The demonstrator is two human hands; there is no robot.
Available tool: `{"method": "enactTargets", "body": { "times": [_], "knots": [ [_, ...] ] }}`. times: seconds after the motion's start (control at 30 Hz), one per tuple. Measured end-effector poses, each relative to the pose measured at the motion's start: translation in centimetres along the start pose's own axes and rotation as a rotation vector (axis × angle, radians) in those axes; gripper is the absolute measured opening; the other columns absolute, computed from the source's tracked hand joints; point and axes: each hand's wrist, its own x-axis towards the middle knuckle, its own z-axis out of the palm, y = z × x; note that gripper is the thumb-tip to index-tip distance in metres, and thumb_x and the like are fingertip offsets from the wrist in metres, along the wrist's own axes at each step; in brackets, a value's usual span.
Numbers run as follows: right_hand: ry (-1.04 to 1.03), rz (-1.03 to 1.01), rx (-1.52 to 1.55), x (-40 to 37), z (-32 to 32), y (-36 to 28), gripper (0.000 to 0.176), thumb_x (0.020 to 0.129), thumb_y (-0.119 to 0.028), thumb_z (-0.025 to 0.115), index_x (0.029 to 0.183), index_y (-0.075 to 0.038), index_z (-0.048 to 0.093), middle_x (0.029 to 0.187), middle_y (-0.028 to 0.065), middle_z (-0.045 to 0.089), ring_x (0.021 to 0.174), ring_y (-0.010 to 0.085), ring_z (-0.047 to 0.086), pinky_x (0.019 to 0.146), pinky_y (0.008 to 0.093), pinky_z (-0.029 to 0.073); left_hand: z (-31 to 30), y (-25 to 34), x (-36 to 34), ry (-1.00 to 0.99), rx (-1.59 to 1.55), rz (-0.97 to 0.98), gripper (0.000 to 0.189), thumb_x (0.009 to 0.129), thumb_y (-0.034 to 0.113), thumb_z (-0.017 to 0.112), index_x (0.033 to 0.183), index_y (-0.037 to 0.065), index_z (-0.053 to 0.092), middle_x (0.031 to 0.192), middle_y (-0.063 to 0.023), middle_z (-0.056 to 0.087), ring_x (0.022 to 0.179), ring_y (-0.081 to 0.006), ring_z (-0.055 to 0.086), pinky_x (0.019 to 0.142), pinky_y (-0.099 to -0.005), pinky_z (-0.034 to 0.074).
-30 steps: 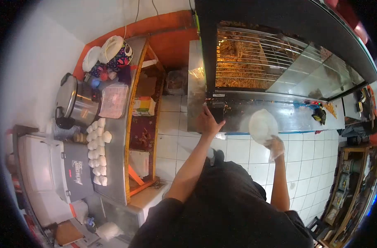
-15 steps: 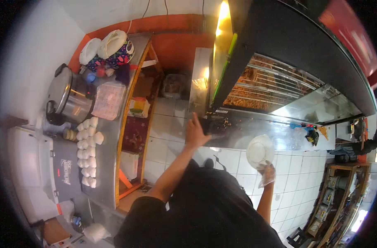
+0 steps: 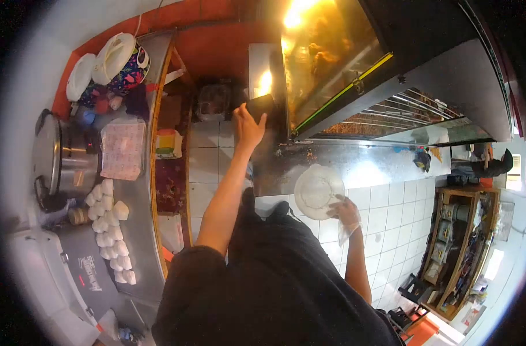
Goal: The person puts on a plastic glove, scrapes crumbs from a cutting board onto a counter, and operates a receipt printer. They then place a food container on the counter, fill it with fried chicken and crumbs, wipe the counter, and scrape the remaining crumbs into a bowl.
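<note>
My left hand (image 3: 250, 128) is bare and reaches forward to the near left end of the metal counter (image 3: 355, 164). Its thumb and fingers sit around a small dark box-shaped object (image 3: 260, 105), whose kind I cannot make out. My right hand (image 3: 346, 213) wears a clear plastic glove. It grips the rim of a round whitish plate (image 3: 319, 187), held at the counter's front edge. Just beyond the counter edge stands a lit display case (image 3: 326, 63) with a yellow-green edged glass panel.
On the left table (image 3: 137, 213) stand rows of white wrapped pieces (image 3: 108, 230), a big metal pot (image 3: 73, 155), a pink-patterned box (image 3: 122, 149) and flowered lidded containers (image 3: 122, 63). A wooden shelf (image 3: 456, 248) is at the right, above white floor tiles (image 3: 384, 230).
My left hand has moved forward and left and closed around the dark object. My right hand has carried the plate to the left. The view has turned, showing more of the lit case.
</note>
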Motion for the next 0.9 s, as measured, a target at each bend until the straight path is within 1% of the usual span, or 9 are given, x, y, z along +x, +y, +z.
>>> {"method": "enactTargets", "body": {
  "times": [0.07, 0.2, 0.33, 0.53, 0.67, 0.7, 0.73, 0.77, 0.9],
  "knots": [
    [-0.01, -0.003, 0.065, 0.2, 2.0, -0.4, 0.043, 0.092, -0.014, 0.052, 0.132, 0.0, 0.045, 0.103, 0.0198, 0.065, 0.084, 0.0294, 0.068, 0.077, 0.0405, 0.058, -3.0, -1.1, -3.0, -0.056, -0.197, 0.087, 0.063, 0.084, 0.036, 0.071, 0.126, 0.0, 0.04, 0.114, -0.0188, 0.05, 0.101, -0.03, 0.055, 0.083, -0.041, 0.048],
    [-0.19, 0.037, 0.189, -0.2, 6.9, -3.6, 0.045, 0.086, -0.003, 0.055, 0.13, 0.004, 0.046, 0.105, 0.0199, 0.065, 0.083, 0.0262, 0.068, 0.076, 0.0368, 0.059, -9.6, -2.4, -12.1, -0.975, -0.977, -0.345, 0.039, 0.093, 0.03, 0.062, 0.118, 0.002, 0.052, 0.099, -0.0081, 0.062, 0.087, -0.0175, 0.06, 0.073, -0.0323, 0.051],
    [-0.418, -0.351, -0.232, 3.9, 8.2, 0.8, 0.045, 0.093, -0.016, 0.055, 0.134, -0.002, 0.042, 0.107, 0.0173, 0.064, 0.089, 0.0251, 0.067, 0.074, 0.0369, 0.057, -13.1, -2.8, -17.7, -0.84, -1.08, -0.557, 0.037, 0.094, 0.021, 0.058, 0.124, 0.004, 0.045, 0.115, -0.0099, 0.055, 0.101, -0.0205, 0.06, 0.081, -0.0367, 0.056],
    [-0.493, -0.192, -0.347, 4.2, 5.4, -3.7, 0.061, 0.09, -0.036, 0.061, 0.138, -0.003, 0.04, 0.127, 0.0148, 0.056, 0.093, 0.0287, 0.066, 0.084, 0.0379, 0.056, -12.8, -2.2, -20.9, -0.723, -1.029, -0.485, 0.058, 0.087, 0.018, 0.065, 0.135, 0.004, 0.034, 0.124, -0.0135, 0.049, 0.109, -0.025, 0.057, 0.08, -0.0371, 0.056],
    [-0.607, -0.055, -0.565, 8.3, -10.1, -7.9, 0.056, 0.095, -0.039, 0.054, 0.138, -0.006, 0.043, 0.13, 0.0148, 0.053, 0.101, 0.0251, 0.062, 0.086, 0.0369, 0.054, -11.6, 0.4, -25.0, -0.421, -1.149, -0.672, 0.055, 0.084, 0.007, 0.055, 0.135, 0.005, 0.033, 0.123, -0.0117, 0.052, 0.107, -0.0217, 0.056, 0.083, -0.0353, 0.055],
    [-0.606, -0.594, -0.922, 11.8, -17.7, -6.5, 0.046, 0.093, -0.034, 0.055, 0.132, -0.009, 0.052, 0.127, 0.0103, 0.057, 0.108, 0.0258, 0.059, 0.09, 0.0378, 0.052, -11.3, -0.5, -27.1, -0.398, -1.12, -0.654, 0.056, 0.086, 0.008, 0.055, 0.137, 0.006, 0.032, 0.125, -0.0122, 0.052, 0.108, -0.0223, 0.056, 0.085, -0.0361, 0.054],
    [-0.375, -0.932, -1.388, 17.6, -25.9, -3.7, 0.034, 0.089, -0.025, 0.058, 0.118, -0.01, 0.063, 0.126, 0.0112, 0.059, 0.103, 0.0324, 0.059, 0.095, 0.0402, 0.045, -10.6, -1.2, -28.7, -0.371, -1.091, -0.63, 0.058, 0.087, 0.009, 0.055, 0.139, 0.006, 0.03, 0.126, -0.0127, 0.051, 0.108, -0.0229, 0.056, 0.087, -0.037, 0.053],
    [0.006, -0.485, -1.254, 16.5, -30.3, -6.6, 0.024, 0.089, -0.021, 0.056, 0.107, -0.01, 0.068, 0.109, 0.0115, 0.066, 0.096, 0.0281, 0.061, 0.09, 0.0364, 0.047, -10.7, 1.3, -30.1, -0.285, -1.089, -0.635, 0.059, 0.088, 0.009, 0.054, 0.141, 0.006, 0.028, 0.128, -0.0138, 0.05, 0.112, -0.0239, 0.055, 0.091, -0.0392, 0.051],
    [0.64, -0.146, -1.002, 21.6, -47.8, -9.7, 0.049, 0.078, -0.047, 0.067, 0.117, -0.016, 0.062, 0.111, 0.0148, 0.067, 0.109, 0.0334, 0.061, 0.092, 0.042, 0.049, -9.4, 6.9, -36.0, -0.181, -0.602, -0.543, 0.051, 0.094, 0.013, 0.048, 0.142, 0.006, 0.03, 0.135, -0.0168, 0.046, 0.123, -0.028, 0.048, 0.104, -0.0439, 0.042]
  ]
}}
